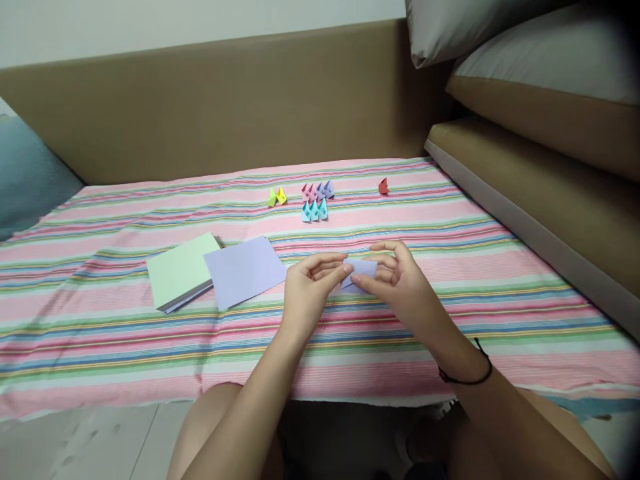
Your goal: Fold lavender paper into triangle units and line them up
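Observation:
A small folded strip of lilac paper is held just above the striped cloth. My left hand pinches its left end with thumb and fingers. My right hand grips its right end, fingers curled over the top; a black band circles that wrist. A loose lilac sheet lies to the left of my hands, partly over a stack of paper with a pale green sheet on top.
Small folded paper pieces sit farther back: a yellow-green pair, a pink, lilac and cyan cluster, and one red piece. A brown padded backrest rises behind; cushions lie at the right. My knees are below the cloth's front edge.

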Demonstrator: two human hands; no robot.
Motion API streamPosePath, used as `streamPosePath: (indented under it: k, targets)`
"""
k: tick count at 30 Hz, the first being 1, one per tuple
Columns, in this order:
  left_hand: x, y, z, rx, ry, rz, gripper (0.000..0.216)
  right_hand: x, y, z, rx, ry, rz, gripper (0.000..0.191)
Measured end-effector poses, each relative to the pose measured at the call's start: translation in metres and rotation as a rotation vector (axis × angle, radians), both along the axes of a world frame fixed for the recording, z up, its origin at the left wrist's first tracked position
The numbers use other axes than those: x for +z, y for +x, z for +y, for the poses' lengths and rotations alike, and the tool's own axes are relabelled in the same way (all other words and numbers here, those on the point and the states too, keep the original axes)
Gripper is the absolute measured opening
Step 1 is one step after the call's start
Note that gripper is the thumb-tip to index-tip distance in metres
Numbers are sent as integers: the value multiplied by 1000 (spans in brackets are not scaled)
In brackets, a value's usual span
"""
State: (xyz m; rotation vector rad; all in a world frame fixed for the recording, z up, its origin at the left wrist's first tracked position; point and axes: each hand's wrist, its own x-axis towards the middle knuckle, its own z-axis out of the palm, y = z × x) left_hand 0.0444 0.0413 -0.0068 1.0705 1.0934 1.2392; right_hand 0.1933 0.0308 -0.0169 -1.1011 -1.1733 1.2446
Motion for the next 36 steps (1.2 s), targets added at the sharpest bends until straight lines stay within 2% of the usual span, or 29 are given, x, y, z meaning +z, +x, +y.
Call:
streamPosePath:
  k: [3,8,14,20,25,29,36]
  targets:
    - [1,1,-1,-25,18,14,28,0,1,1,38,-47,23,62]
    - [-1,3,-1,-23,25,18,29,1,2,1,-97,24,31,54]
    - [1,1,-1,-21,88,77,17,4,6,1,10,52,-47,49]
    - [3,-1,0,-16,100,108,19,4,17,4,63,151,-134,13]
    - [-2,2,0,26,9,-69,26,5,14,2,40,87,-120,13]
    - [-6,4,-1,55,24,-73,19,5,10,-1,42,71,-87,16]
    - [-3,4,-3,1,34,-101,22,5,9,-1,-4,62,-109,16]
